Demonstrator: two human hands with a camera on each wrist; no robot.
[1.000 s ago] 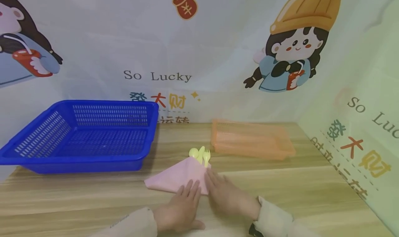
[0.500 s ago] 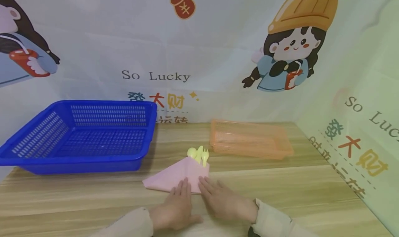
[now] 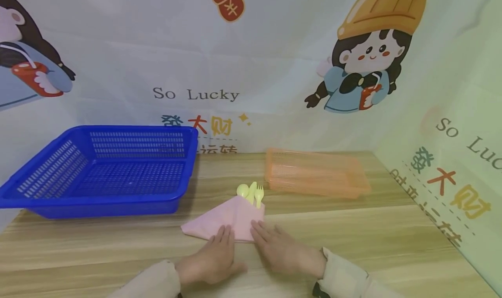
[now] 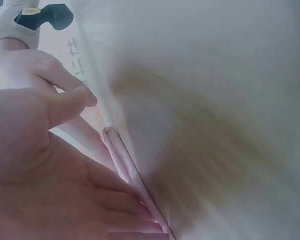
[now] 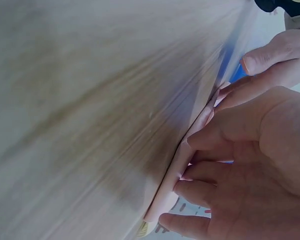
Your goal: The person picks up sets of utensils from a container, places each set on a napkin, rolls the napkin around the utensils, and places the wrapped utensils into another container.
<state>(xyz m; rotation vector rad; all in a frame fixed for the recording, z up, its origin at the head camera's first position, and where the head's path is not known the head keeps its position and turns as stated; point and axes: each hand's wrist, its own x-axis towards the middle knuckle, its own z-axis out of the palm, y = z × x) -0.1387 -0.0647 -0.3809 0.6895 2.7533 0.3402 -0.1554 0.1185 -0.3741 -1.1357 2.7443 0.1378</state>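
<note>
A folded pink napkin lies on the table, its pointed corner toward the left. From its upper edge stick out the heads of a pale yellow spoon, knife and fork; their handles are hidden inside the fold. My left hand rests its straight fingertips on the napkin's near edge, thumb spread to the right. Beside it, my right hand touches the napkin's lower right part with extended fingers. Both wrist views show the napkin's thin folded edge under the fingers.
A large blue plastic basket stands at the left. At the back right sits a low orange basket. Both are on the wood-grain table, with a printed cloth hanging behind.
My left hand has slid left and slightly back along the napkin. The right hand has shifted a little left and down from the napkin's right edge. The cutlery stays in place.
</note>
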